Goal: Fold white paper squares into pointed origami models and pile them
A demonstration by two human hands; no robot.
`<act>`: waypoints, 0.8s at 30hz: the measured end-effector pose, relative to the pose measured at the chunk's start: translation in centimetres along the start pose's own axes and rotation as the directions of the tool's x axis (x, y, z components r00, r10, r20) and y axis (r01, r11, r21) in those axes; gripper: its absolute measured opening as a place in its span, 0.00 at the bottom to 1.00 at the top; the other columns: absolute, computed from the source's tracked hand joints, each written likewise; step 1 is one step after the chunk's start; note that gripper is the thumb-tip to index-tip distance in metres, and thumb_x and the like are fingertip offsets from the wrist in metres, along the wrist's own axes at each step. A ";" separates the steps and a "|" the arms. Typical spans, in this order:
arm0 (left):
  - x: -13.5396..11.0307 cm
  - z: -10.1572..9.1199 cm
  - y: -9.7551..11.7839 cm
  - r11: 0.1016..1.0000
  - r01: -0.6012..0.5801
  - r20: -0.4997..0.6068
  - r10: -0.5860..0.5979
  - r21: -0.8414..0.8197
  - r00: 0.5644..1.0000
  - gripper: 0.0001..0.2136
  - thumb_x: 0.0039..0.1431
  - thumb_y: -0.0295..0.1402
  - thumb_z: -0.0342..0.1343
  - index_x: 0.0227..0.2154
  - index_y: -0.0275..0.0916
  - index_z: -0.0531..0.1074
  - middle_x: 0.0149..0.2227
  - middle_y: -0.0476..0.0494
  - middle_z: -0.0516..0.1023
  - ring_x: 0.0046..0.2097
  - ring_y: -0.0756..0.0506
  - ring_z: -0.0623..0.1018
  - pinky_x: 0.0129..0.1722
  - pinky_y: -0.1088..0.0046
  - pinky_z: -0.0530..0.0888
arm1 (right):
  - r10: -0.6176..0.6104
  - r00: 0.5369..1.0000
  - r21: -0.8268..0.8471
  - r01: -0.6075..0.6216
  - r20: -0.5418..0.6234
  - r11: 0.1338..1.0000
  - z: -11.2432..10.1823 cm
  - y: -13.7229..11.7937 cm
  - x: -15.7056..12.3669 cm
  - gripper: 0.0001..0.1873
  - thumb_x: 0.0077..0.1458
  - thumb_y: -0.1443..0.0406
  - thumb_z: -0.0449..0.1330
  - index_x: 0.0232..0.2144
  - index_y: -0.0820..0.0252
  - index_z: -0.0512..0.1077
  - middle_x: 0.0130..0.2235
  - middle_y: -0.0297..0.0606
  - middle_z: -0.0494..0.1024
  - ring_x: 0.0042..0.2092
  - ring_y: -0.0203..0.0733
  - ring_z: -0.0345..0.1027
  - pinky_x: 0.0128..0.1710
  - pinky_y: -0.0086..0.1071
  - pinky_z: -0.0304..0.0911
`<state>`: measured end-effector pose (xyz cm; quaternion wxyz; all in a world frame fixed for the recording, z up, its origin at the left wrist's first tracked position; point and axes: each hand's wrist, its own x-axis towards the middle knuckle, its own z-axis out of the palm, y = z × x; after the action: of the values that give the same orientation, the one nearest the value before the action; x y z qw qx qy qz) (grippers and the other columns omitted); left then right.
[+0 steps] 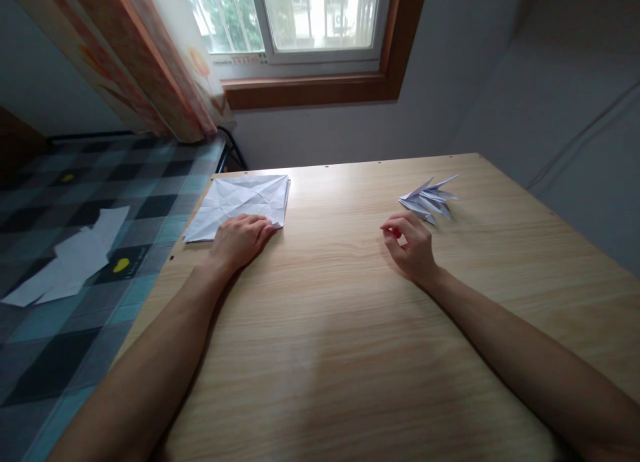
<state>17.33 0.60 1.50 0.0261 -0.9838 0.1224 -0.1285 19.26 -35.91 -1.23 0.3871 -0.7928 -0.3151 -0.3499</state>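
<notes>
A stack of creased white paper sheets (240, 194) lies at the table's far left corner. My left hand (241, 241) rests over its near edge, with the fingers and thumb closed at the near right corner of the paper. How many sheets the fingers have hold of is hidden. My right hand (411, 247) hovers low over or rests on the table to the right, its thumb and fingertips curled together in a loose ring with nothing visible in them. Just beyond it sits a small cluster of pointed, folded white paper pieces (429, 199).
The light wooden table (320, 329) has a bed with a checked cover (65, 355) along its left side. Several loose white paper pieces (75, 262) lie on the cover. Behind the table are a wall, a window (320, 22) and an orange-patterned curtain (160, 55).
</notes>
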 end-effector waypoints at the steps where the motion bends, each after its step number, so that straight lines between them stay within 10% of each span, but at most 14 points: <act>1: 0.0 0.1 0.0 1.000 0.004 -0.022 -0.005 -0.006 1.000 0.23 0.69 0.44 0.39 0.38 0.41 0.79 0.48 0.40 0.81 0.48 0.37 0.79 0.45 0.61 0.72 | 0.000 1.000 0.004 0.000 -0.005 1.000 0.0 0.0 0.0 0.06 0.58 0.70 0.56 0.33 0.56 0.71 0.35 0.36 0.73 0.30 0.37 0.66 0.32 0.34 0.66; 15: 0.5 0.1 0.3 0.888 0.332 -0.161 -0.396 -0.318 0.904 0.15 0.58 0.47 0.56 0.26 0.41 0.76 0.32 0.44 0.81 0.35 0.41 0.80 0.39 0.64 0.73 | 0.096 0.994 -0.050 -0.098 -0.052 0.994 0.0 -0.1 0.1 0.05 0.56 0.69 0.55 0.30 0.56 0.71 0.32 0.34 0.74 0.28 0.37 0.66 0.31 0.34 0.66; 24: 0.1 -1.2 3.0 0.893 0.121 -0.538 -0.363 -0.433 0.761 0.09 0.65 0.37 0.51 0.37 0.42 0.76 0.42 0.44 0.81 0.49 0.43 0.77 0.54 0.58 0.72 | 0.069 0.995 -0.011 -0.070 -0.074 0.997 0.2 0.3 0.1 0.05 0.57 0.69 0.56 0.31 0.56 0.71 0.32 0.34 0.74 0.29 0.38 0.65 0.31 0.34 0.65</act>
<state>16.43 -2.37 2.40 -0.2185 -0.8840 0.0155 -0.4130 19.58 -35.89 -1.34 0.4049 -0.7924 -0.2704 -0.3676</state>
